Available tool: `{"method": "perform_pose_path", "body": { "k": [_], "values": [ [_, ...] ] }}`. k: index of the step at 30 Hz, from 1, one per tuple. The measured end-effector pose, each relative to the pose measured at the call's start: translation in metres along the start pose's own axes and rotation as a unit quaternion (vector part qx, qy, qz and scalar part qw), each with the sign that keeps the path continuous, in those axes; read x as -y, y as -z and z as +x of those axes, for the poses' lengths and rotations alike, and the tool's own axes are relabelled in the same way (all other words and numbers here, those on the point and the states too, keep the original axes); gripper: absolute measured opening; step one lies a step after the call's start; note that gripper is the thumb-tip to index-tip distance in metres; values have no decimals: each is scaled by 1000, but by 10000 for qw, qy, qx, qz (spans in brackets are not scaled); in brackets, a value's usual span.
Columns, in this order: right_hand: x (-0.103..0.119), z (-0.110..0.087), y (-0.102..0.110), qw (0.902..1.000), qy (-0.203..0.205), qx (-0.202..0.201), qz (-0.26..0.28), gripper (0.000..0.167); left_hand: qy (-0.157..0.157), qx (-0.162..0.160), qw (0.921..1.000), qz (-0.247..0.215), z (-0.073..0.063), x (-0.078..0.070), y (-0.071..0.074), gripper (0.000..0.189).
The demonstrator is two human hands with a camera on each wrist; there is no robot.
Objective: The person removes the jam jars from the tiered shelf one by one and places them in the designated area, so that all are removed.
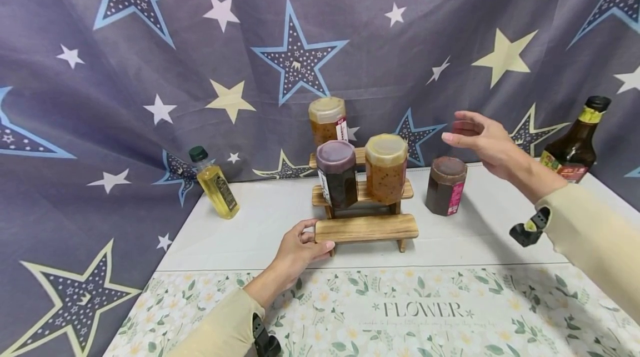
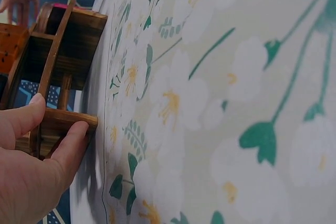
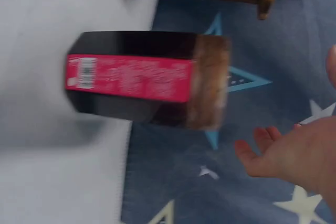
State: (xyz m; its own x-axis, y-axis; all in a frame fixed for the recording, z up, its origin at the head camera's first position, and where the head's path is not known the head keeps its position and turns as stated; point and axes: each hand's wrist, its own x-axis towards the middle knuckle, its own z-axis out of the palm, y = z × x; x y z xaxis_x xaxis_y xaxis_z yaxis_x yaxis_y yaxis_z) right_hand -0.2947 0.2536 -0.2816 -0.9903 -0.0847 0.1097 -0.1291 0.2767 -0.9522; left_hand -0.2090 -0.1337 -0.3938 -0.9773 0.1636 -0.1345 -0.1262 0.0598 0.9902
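A stepped wooden rack (image 1: 367, 228) stands on the white tabletop, and my left hand (image 1: 295, 249) grips the left end of its lowest step. In the left wrist view, the thumb and fingers pinch that wooden end. On the middle step sit a dark jar with a purple lid (image 1: 337, 179) and an orange-brown jar (image 1: 386, 171). Another orange-brown jar (image 1: 327, 121) occupies the top step. To the rack's right stands a dark jar with a pink label and brownish lid (image 1: 445, 187). My right hand (image 1: 485, 140) hovers above and right of that jar, fingers apart and holding nothing.
A yellow oil bottle with a green cap (image 1: 218, 187) stands at the left. Behind my right forearm is a dark sauce bottle (image 1: 572, 143). A star-patterned curtain (image 1: 370, 74) hangs behind the table, and a floral cloth (image 1: 425, 318) covers its front.
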Motion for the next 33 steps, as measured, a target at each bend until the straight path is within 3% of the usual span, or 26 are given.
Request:
{"method": "perform_pose_path", "body": {
  "k": [20, 33],
  "values": [
    [61, 20, -45, 9970, 598, 496, 29, 80, 15, 32, 10000, 36, 0, -1, -1, 66],
    [97, 37, -77, 9923, 650, 1006, -311, 81, -6, -16, 10000, 32, 0, -1, -1, 65]
  ]
}}
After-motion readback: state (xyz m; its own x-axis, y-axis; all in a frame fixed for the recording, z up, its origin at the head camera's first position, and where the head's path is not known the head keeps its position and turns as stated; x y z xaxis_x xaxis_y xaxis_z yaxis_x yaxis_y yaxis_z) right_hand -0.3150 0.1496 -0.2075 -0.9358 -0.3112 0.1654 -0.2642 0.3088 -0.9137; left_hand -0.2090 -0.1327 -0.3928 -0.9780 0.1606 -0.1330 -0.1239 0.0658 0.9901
